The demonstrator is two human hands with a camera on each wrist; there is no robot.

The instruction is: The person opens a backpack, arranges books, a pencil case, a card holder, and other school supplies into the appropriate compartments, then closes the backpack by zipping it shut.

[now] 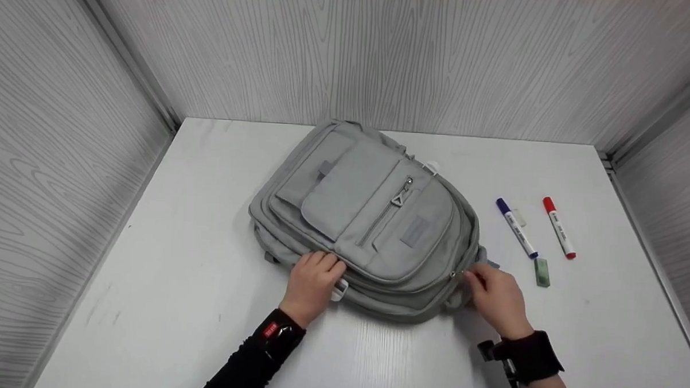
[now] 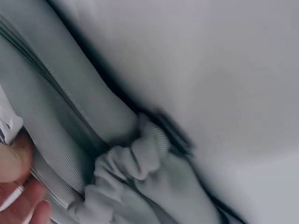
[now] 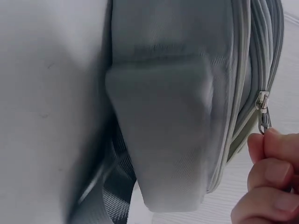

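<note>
On table (image 1: pixel 163 302): left hand (image 1: pixel 310 284) steadies backpack (image 1: pixel 367 218); right hand (image 1: pixel 499 300) pinches zipper pull (image 3: pixel 264 116).

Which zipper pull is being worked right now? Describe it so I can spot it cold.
Find the grey backpack lying flat on the white table. On its near right edge, the right hand pinches a small metal zipper pull. Unlike the larger pull on the front pocket, it sits on the side seam.

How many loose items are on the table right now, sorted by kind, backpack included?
Backpack: 1, grey, left hand resting on its near edge, right hand pinching a zipper pull.
Markers: 2, one blue-capped, one red-capped.
Small green block, perhaps an eraser: 1.
Total: 4 on the white table.
</note>
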